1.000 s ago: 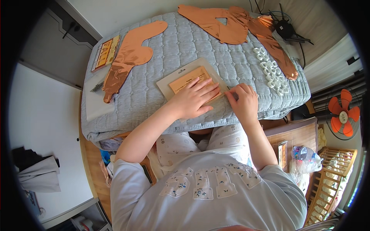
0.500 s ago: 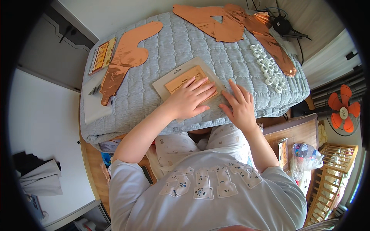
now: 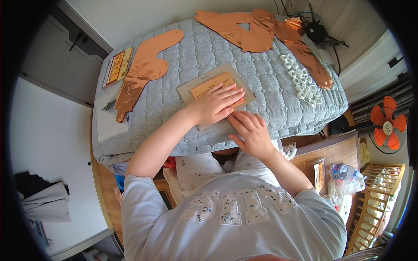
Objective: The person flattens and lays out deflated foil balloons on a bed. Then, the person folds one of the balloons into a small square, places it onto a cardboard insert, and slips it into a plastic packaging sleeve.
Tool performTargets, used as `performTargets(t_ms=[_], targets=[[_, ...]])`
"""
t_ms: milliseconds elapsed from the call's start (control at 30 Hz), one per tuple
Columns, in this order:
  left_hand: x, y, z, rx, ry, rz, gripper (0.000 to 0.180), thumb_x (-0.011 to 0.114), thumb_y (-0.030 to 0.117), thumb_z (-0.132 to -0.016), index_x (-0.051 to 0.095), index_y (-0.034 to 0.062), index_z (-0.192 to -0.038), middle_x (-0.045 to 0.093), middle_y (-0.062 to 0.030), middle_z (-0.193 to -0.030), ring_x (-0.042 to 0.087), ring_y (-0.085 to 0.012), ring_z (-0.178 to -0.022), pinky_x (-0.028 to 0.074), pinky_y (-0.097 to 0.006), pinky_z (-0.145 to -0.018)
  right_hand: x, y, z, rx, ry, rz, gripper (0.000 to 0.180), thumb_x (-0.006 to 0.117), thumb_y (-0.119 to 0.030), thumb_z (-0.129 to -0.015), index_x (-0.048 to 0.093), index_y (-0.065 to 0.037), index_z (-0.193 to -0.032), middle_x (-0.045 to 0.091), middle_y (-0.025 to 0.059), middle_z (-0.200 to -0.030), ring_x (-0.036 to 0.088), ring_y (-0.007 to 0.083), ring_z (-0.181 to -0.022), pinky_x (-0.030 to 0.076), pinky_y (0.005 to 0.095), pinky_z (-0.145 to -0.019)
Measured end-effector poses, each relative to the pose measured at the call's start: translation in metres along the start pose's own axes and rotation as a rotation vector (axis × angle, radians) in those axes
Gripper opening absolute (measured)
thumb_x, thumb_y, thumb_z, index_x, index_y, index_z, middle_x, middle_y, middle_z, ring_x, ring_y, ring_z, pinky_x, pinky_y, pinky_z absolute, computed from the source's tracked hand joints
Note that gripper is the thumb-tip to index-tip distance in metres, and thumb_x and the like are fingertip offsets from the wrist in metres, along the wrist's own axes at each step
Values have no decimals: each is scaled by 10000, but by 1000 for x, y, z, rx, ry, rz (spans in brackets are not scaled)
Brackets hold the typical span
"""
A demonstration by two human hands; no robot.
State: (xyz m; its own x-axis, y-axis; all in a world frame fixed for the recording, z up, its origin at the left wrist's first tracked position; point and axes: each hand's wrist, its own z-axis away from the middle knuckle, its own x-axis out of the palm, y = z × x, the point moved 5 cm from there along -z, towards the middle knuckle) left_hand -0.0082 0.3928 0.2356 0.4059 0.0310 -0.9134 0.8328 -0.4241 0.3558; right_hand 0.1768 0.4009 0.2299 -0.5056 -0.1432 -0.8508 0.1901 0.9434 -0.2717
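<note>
A flat, see-through plastic packet (image 3: 188, 90) with a hang hole lies on the quilted grey bedspread, an orange printed card (image 3: 208, 86) inside it. My left hand (image 3: 216, 104) rests palm down across the card, fingers stretched out, hiding part of it. Close by on the near side, my right hand (image 3: 251, 132) has its fingers extended and slightly bent, thumb apart. Its fingertips meet the packet's near edge beside my left thumb; whether they press on it I cannot tell.
Flat copper foil balloons (image 3: 148, 65) lie at left and along the far side (image 3: 226, 31). Several white rings (image 3: 302, 82) are grouped at right. A printed packet (image 3: 116, 67) sits far left, a black router (image 3: 318, 31) far right. An orange-bladed fan (image 3: 387, 126) stands beyond the bed.
My right hand has moved left and nearer to me, from the packet's right side to its near edge by my left hand. My left hand still lies on the packet.
</note>
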Motion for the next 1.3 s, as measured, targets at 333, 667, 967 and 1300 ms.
performTargets(t_ms=[333, 667, 967, 1300], targets=[[0, 3, -1, -26, -31, -35, 589, 481, 231, -1021, 403, 172, -1602, 332, -24, -1685, 267, -290, -1565, 187, -523, -1278, 19, -11, -10, 178, -84, 176, 682, 630, -603, -931, 569, -164, -1449, 440, 119, -1558, 321, 291, -1528, 195, 659, -1171], [3, 2, 0, -5, -12, -47, 616, 499, 230, -1001, 396, 171, -1605, 338, -20, -1683, 273, -291, -1563, 184, -534, -1279, 17, -11, -22, 145, -114, 133, 705, 614, -658, -912, 584, -168, -1418, 464, 126, -1509, 309, 314, -1530, 223, 662, -1166], [6, 2, 2, 21, -8, -115, 649, 506, 341, -1006, 369, 167, -1616, 334, -37, -1684, 281, -302, -1559, 175, -544, -1276, 3, -6, -13, 177, -45, 55, 563, 703, -491, -916, 621, -137, -1346, 531, 121, -1440, 397, 330, -1466, 247, 598, -1167], [8, 6, 3, 50, 18, -236, 747, 510, 479, -1022, 286, 129, -1643, 294, -57, -1699, 273, -318, -1559, 194, -546, -1261, -6, 15, -7, 305, 105, 130, 495, 719, -376, -912, 630, -87, -1304, 579, 93, -1377, 474, 331, -1359, 289, 524, -1128]])
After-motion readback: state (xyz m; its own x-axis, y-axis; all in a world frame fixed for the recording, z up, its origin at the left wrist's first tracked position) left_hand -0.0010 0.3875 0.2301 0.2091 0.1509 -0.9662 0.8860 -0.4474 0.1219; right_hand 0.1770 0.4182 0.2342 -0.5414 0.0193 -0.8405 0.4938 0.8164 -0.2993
